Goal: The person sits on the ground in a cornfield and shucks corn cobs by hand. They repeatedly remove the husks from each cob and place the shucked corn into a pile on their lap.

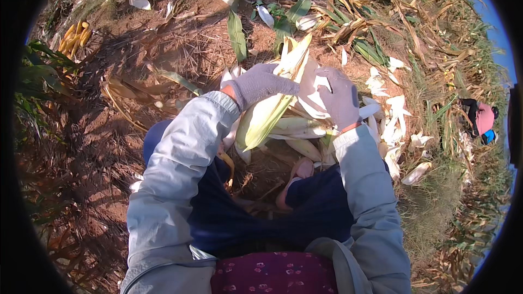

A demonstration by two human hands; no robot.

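Note:
In grey gloves, both hands work over a pile of corn between my knees. My left hand (262, 84) is closed around an ear of corn (266, 118) in a pale green-yellow husk, which slants with one end up to the right. Close beside it, my right hand (339, 97) grips a pale strip of husk (314, 90) by the ear's upper part. Whether that strip is still joined to the ear I cannot tell. Below them lie several more husked ears (297, 126), partly hidden by the held one.
Peeled-off husks (396, 117) lie scattered to the right. Bare yellow cobs (75, 38) are heaped at the far left, by green leaves (41, 79). Dry stalks (348, 0) cover the ground ahead. A person in pink (484, 118) is off at the far right.

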